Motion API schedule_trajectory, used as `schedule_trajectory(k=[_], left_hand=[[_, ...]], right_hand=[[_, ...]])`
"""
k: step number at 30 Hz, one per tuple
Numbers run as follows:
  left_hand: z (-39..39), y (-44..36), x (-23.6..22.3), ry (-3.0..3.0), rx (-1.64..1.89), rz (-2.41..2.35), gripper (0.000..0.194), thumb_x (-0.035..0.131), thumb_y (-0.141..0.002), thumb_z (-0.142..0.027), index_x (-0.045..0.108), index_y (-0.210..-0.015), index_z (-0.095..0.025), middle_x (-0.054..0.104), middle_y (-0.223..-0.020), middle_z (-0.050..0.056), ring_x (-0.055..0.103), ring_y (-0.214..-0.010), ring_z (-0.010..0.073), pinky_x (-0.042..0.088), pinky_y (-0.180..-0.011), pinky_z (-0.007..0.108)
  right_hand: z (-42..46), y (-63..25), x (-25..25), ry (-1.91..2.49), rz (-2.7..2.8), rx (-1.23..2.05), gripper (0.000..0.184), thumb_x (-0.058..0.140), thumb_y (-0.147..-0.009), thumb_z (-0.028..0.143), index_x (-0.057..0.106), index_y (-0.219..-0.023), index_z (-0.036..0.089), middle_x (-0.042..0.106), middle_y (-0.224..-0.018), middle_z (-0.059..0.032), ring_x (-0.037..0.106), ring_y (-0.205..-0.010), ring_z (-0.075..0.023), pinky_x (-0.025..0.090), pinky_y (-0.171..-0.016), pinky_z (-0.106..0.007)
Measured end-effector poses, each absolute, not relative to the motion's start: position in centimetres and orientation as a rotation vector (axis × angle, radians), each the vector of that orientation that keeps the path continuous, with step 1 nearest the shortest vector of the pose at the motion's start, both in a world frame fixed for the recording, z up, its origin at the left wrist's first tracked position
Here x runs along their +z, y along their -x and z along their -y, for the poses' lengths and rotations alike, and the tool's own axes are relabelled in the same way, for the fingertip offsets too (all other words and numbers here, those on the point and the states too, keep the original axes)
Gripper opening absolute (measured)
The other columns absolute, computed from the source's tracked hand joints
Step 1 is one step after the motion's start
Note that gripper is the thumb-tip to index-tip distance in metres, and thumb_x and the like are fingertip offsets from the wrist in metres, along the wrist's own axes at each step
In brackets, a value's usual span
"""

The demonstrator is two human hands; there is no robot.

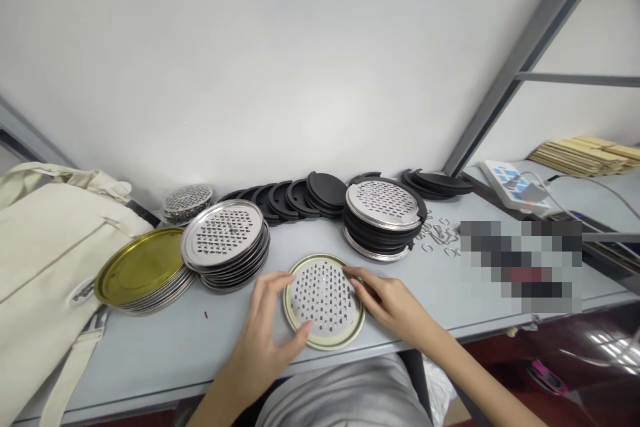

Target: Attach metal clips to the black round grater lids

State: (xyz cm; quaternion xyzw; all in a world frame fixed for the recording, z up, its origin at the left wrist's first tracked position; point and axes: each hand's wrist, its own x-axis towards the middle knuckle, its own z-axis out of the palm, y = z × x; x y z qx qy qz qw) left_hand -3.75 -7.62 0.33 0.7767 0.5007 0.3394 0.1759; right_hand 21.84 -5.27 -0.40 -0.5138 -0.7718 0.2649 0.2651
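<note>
A perforated silver disc (323, 297) lies inside a gold-rimmed lid (330, 341) near the front edge of the grey table (200, 340). My left hand (267, 333) rests at the lid's left side, fingers curled round its rim, thumb on the disc. My right hand (390, 303) touches the lid's right edge with bent fingers. Behind, a stack of perforated silver discs (225, 240) stands beside a stack of gold lids (143, 267). A stack of black rings topped by a silver disc (383, 213) stands behind the right hand.
A cream fabric bag (45, 247) fills the left. Black rings (295, 197) lean in a row along the wall, more (440, 181) at the right. Small metal rings (440, 237) lie scattered. A white power strip (515, 187) and wooden slats (585, 153) sit far right.
</note>
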Motion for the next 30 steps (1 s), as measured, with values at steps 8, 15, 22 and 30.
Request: schedule_trajectory(k=[8,15,22,30], left_hand=[[6.9,0.1,-0.5,-2.251,0.651,-1.428,0.101,0.081,-0.057,-0.045,0.027,-0.141,-0.024,0.01,-0.153,0.017,0.026,-0.133,0.0426,0.031,-0.103,0.059],[6.9,0.4,-1.7,-2.226,0.679,-1.486,0.116,0.083,-0.053,-0.045,0.016,-0.146,-0.026,0.0,-0.156,0.016,0.017,-0.138,0.0431,0.025,-0.106,0.059],[6.7,0.6,-1.7,-2.149,0.644,-1.499,0.125,0.084,-0.052,-0.048,0.008,-0.148,-0.024,-0.005,-0.156,0.018,0.009,-0.142,0.0407,0.025,-0.107,0.057],[6.7,0.7,-1.7,-2.146,0.626,-1.485,0.124,0.083,-0.053,-0.048,0.008,-0.148,-0.021,-0.003,-0.155,0.021,0.01,-0.141,0.042,0.025,-0.107,0.059]], right_hand=[[4.9,-21.8,-0.4,1.401,1.928,0.877,0.04,0.039,-0.096,0.038,0.064,-0.119,0.017,0.069,-0.071,-0.0037,0.06,-0.061,-0.0178,0.043,-0.059,-0.027],[3.2,-22.1,0.4,1.256,1.532,1.343,0.039,0.057,-0.085,0.046,0.07,-0.097,0.012,0.063,-0.067,-0.0013,0.059,-0.068,-0.0158,0.046,-0.065,-0.027],[2.3,-21.7,0.0,1.156,1.608,1.304,0.034,0.066,-0.08,0.04,0.065,-0.1,0.012,0.063,-0.085,-0.0038,0.054,-0.07,-0.0123,0.043,-0.065,-0.025],[1.2,-21.5,-0.3,1.159,1.582,1.436,0.05,0.069,-0.077,0.038,0.057,-0.116,0.011,0.064,-0.077,-0.0014,0.053,-0.062,-0.0108,0.04,-0.06,-0.025]])
